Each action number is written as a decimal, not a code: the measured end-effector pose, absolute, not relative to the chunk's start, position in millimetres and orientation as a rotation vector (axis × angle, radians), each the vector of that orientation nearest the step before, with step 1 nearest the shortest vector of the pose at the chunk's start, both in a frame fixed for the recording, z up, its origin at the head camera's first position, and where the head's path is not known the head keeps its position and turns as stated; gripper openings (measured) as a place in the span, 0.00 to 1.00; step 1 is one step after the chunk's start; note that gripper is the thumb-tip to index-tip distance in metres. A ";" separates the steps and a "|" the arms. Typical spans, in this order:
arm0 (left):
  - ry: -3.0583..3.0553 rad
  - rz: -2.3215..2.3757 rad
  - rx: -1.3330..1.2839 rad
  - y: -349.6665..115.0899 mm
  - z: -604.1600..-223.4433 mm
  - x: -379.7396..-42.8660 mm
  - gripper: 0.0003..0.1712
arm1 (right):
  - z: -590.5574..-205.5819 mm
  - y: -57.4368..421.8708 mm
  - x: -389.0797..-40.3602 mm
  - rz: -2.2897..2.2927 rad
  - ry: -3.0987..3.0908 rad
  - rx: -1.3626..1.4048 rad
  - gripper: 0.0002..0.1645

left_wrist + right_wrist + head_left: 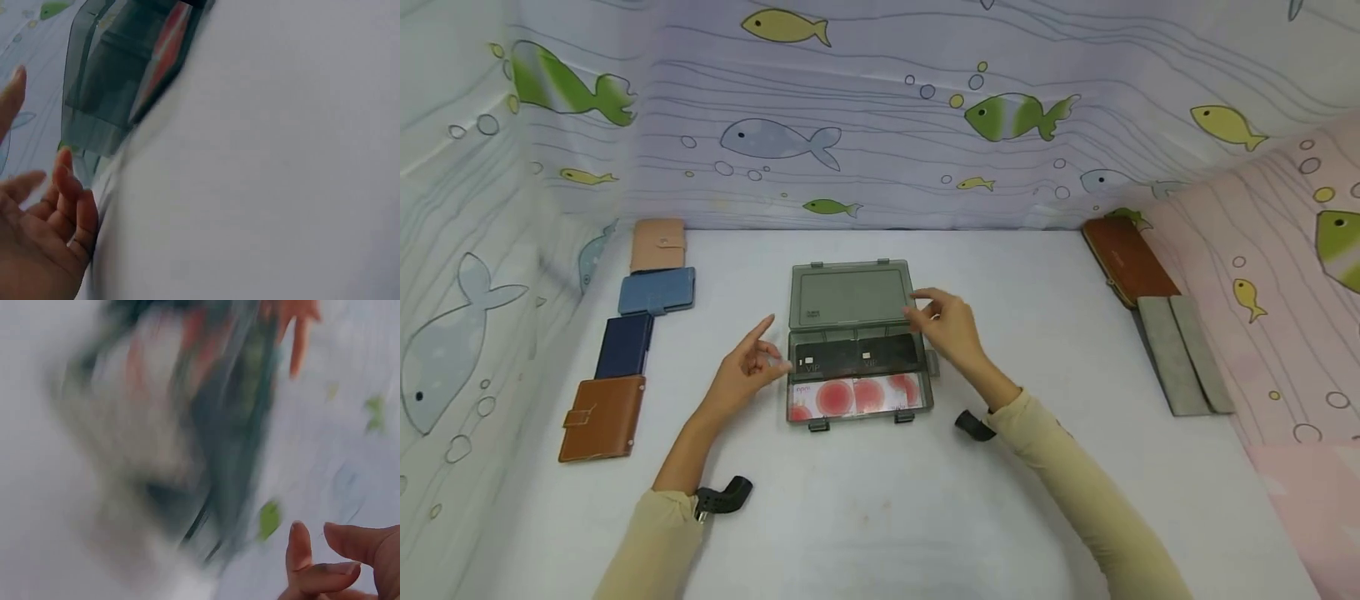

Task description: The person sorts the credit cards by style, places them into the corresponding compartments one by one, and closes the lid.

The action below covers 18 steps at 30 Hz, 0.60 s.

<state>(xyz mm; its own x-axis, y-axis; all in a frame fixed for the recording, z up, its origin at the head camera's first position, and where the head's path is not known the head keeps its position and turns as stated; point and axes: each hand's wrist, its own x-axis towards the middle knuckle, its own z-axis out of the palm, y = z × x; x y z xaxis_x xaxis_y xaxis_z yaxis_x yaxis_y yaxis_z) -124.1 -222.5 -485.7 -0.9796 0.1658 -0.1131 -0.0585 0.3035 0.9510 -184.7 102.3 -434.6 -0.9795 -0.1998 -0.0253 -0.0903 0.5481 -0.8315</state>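
A translucent grey-green plastic case [853,298] lies with its lid swung back on the white table. In its tray, two black cards [831,358] marked VIP lie side by side, above a row of white cards with red circles [835,398]. My left hand [743,371] hovers at the case's left side, thumb tip by the tray edge, fingers loosely bent and holding nothing. Over the lid's right edge is my right hand [953,329]; the right wrist view shows its thumb [356,542] and fingers apart with nothing between them.
On the left stand in a column a beige wallet [657,244], a light blue one [657,290], a navy one [622,346] and a brown one [602,418]. To the right lie a brown clasp purse [1131,260] and a grey folded wallet [1183,357]. Fish-printed curtains surround the table.
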 end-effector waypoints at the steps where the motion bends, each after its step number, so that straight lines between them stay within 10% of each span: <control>1: 2.362 1.756 0.024 -221.1 -487.3 -132.8 0.42 | -438.1 107.2 -196.1 -1.435 2.618 -0.145 0.26; 10: 2.243 1.623 -0.455 -198.2 -478.4 -199.2 0.43 | -463.1 123.5 -247.1 -1.562 2.036 0.326 0.21; 18: 2.338 1.783 -0.313 -185.7 -458.7 -183.5 0.45 | -443.3 146.8 -229.3 -1.708 1.998 0.220 0.53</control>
